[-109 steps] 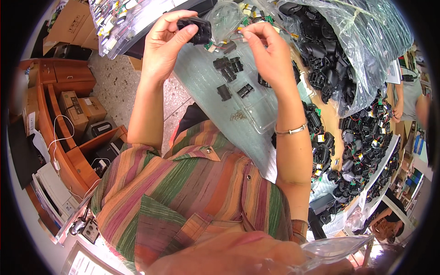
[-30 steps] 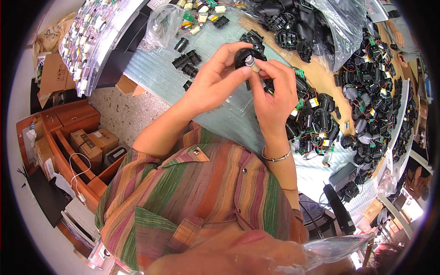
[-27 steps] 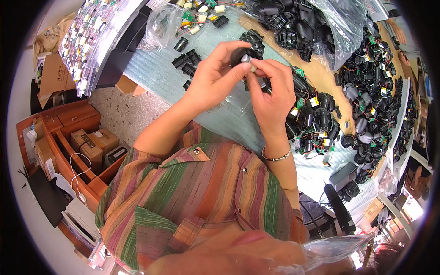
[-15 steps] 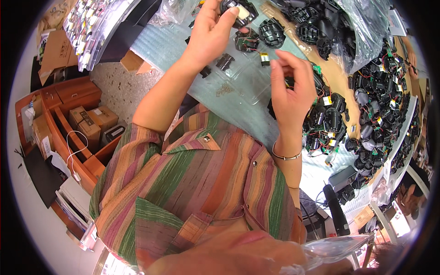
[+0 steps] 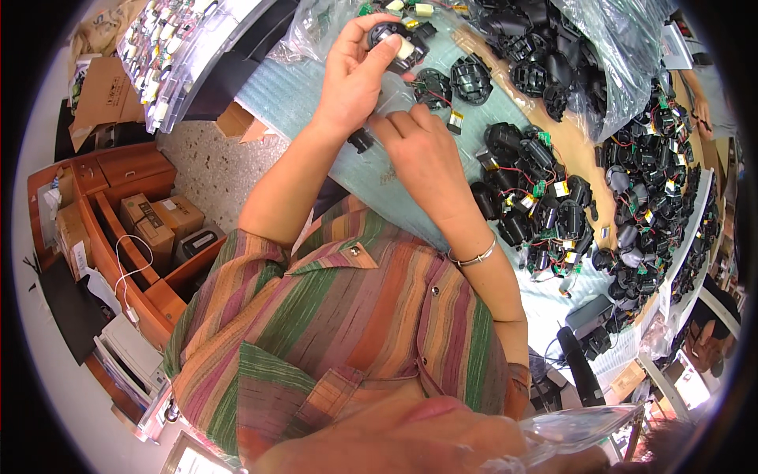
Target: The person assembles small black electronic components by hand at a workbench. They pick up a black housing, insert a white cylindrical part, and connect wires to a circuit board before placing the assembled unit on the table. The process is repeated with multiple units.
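Observation:
My left hand [image 5: 347,91] is closed around a round black plastic housing [image 5: 420,41], held over the mat at the far middle. A pale, flat piece shows on the housing under my thumb. My right hand [image 5: 428,162] is low over the mat, just below the left one. Its fingers are bent and drawn together, and their tips are partly hidden, so anything in them cannot be made out. A small black plastic part [image 5: 361,141] lies to the left of these fingers. Beyond them sit a black housing with wires [image 5: 432,88], a small battery [image 5: 455,120] and another black housing [image 5: 471,79].
Wired black housings [image 5: 545,205] are heaped on the blue-green mat [image 5: 288,93] at right. Clear plastic bags [image 5: 632,71] with black parts stand behind. More assemblies fill the right side [image 5: 643,197]. A tray of batteries [image 5: 166,63] is at far left, above an open wooden drawer [image 5: 118,213].
My right hand has moved left and curled its fingers where small black parts lay in view. The left hand has come slightly nearer, still with the housing.

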Motion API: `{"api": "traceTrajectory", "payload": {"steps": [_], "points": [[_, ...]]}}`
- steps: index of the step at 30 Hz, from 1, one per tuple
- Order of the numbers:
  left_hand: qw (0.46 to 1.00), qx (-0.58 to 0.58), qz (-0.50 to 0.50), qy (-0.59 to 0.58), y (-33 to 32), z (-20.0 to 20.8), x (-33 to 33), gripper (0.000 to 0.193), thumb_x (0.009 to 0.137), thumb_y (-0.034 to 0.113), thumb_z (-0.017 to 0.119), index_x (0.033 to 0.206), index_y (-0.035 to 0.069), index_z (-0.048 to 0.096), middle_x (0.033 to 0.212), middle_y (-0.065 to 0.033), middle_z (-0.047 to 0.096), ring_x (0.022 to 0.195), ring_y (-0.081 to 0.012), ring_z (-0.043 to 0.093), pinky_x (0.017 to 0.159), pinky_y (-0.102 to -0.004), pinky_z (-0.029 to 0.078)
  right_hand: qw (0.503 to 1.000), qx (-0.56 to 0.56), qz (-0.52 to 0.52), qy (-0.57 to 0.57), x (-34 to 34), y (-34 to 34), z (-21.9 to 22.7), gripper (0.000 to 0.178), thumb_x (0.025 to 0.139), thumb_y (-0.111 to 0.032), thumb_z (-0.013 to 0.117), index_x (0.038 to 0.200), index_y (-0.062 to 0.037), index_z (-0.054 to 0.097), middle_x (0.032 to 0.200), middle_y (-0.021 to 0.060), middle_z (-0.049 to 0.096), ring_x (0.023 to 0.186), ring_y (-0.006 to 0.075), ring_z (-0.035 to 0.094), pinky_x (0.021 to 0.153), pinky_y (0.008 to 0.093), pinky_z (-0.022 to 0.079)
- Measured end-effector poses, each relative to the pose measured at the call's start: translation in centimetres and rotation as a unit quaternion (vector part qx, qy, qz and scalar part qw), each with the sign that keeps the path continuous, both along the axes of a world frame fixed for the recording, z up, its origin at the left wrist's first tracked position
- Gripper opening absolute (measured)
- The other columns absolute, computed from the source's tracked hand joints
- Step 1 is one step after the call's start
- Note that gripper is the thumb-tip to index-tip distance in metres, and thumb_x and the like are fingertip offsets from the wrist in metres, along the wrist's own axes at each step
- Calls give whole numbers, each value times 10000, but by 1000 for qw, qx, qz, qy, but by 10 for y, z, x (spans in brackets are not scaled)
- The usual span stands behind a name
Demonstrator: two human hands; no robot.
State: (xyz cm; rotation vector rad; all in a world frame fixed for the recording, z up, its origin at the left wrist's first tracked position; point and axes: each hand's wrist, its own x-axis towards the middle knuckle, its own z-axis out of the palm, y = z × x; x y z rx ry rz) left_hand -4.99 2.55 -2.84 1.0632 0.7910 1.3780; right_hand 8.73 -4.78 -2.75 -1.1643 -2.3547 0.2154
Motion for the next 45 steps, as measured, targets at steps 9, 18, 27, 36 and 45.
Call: {"api": "traceTrajectory", "payload": {"steps": [9, 18, 27, 36, 45], "points": [[999, -40, -27, 6, -17, 13, 10, 383, 1006, 54, 553, 1374, 15, 454, 1185, -84, 614, 1047, -141, 622, 877, -356, 588, 767, -261, -58, 584, 35, -10, 27, 235, 899, 28, 700, 1121, 1, 629, 997, 49, 667, 912, 113, 645, 811, 252, 520], [990, -5, -131, 57, -43, 40, 29, 432, 1030, 32, 450, 1456, -6, 393, 1253, -93, 594, 1112, -129, 600, 928, -314, 545, 808, -101, -126, 566, 42, -5, 14, 315, 841, 11, 771, 1118, 3, 619, 1178, 98, 528, 833, 115, 656, 742, 237, 529], [982, -62, -173, 33, -51, 47, 36, 431, 1046, 78, 438, 1467, 0, 389, 1447, -117, 466, 1213, -152, 545, 1007, -346, 504, 856, -1, -181, 483, 44, -10, 11, 310, 802, -31, 818, 1077, -31, 676, 1111, 94, 561, 730, 90, 641, 681, 238, 511], [981, 51, -83, 170, -57, 30, 36, 391, 984, 70, 607, 1359, 25, 508, 1062, -50, 637, 946, -64, 572, 806, -222, 474, 909, 65, -158, 379, 54, -10, 20, 406, 792, -71, 827, 1165, -33, 674, 1157, 91, 580, 1008, 178, 615, 831, 311, 527], [974, 180, -51, 128, -67, 33, 34, 359, 984, 27, 577, 1325, -36, 483, 1170, -116, 604, 1005, -123, 595, 870, -256, 488, 843, -80, -82, 525, 44, -14, 12, 434, 826, -85, 790, 1230, -7, 655, 1181, 131, 671, 1072, 210, 649, 931, 322, 508]]}}
